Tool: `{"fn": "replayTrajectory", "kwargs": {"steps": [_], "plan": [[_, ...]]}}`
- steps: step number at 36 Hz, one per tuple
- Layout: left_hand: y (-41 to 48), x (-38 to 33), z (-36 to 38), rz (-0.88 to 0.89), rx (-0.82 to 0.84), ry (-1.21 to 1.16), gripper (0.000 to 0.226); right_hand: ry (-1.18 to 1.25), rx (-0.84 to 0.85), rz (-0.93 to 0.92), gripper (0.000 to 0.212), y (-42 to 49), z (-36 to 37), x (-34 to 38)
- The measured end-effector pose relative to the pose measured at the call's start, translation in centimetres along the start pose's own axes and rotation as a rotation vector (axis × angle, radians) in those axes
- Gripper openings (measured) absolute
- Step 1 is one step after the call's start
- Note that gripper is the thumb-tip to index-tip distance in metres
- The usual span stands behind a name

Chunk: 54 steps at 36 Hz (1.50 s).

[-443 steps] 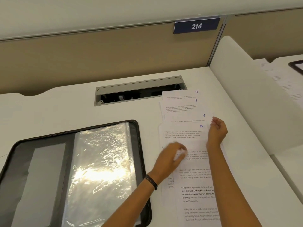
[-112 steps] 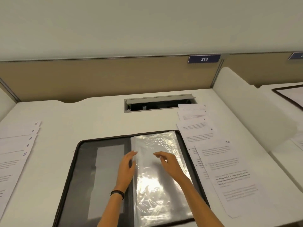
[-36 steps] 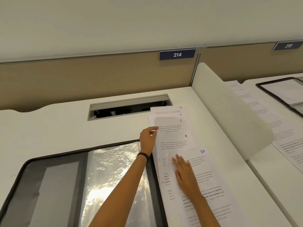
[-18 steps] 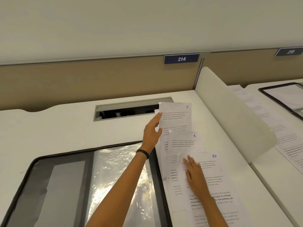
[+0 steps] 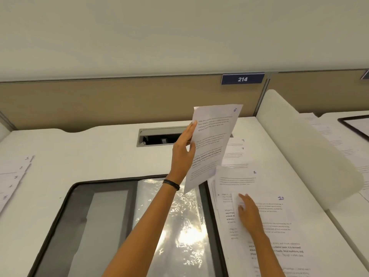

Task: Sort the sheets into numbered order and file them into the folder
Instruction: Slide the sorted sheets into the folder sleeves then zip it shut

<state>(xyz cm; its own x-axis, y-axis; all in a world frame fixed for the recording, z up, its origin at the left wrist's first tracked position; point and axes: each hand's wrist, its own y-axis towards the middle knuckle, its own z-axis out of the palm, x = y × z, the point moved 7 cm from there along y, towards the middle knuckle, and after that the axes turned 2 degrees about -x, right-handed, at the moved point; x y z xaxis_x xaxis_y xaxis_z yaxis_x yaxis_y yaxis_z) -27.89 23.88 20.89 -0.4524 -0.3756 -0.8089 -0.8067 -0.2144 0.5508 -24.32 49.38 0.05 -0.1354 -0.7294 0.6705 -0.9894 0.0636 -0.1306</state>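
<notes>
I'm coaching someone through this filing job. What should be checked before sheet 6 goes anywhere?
1. Grip: the left hand pinches sheet 6 by its edge, raised in the air: ok.
2. Number readable at its top corner: ok.
3. Loose pile steadied: the right hand lies flat on sheet 10: ok.
4. The folder lies open, with its plastic sleeve exposed: ok.
5. Sleeve empty: cannot tell, because of glare.
6. Remaining sheets in order: not ok; sheet 9 lies beyond sheet 7, then sheet 8.
</notes>
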Motion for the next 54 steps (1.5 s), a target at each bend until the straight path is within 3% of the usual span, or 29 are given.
{"fn": "replayTrajectory", "kwargs": {"steps": [7,17,23,28,34,42,47,54], "plan": [[-0.7,-1.4,-5.9,-0.039,-0.098,-0.050,0.055,0.351,-0.037,-0.035,0.042,-1.0,-0.4,6.5],[-2.6,-1.0,-14.9,-0.185,-0.218,-0.145,0.052,0.554,0.009,-0.114,0.045,-2.6,1.5,14.6],[-3.6,-1.1,-18.8,-0.208,-0.254,-0.228,0.051,0.667,0.171,-0.148,0.054,-4.1,4.9,18.0],[-4.3,-0.3,-21.5,-0.252,-0.271,-0.241,0.054,0.762,0.216,-0.133,0.047,-5.6,6.6,20.2],[-5.0,1.2,-25.0,-0.278,-0.314,-0.199,0.055,0.790,0.193,-0.114,0.023,-6.2,8.7,22.2],[-6.5,4.8,-29.9,-0.378,-0.351,-0.122,0.076,0.858,0.140,-0.054,0.020,-7.0,11.1,24.8],[-9.0,8.5,-32.1,-0.535,-0.276,-0.088,0.070,0.892,0.116,-0.026,0.022,-7.8,12.6,26.7],[-13.3,12.5,-34.4,-0.717,-0.190,-0.072,0.037,0.914,0.112,0.012,0.021,-8.2,15.6,28.6]]}}
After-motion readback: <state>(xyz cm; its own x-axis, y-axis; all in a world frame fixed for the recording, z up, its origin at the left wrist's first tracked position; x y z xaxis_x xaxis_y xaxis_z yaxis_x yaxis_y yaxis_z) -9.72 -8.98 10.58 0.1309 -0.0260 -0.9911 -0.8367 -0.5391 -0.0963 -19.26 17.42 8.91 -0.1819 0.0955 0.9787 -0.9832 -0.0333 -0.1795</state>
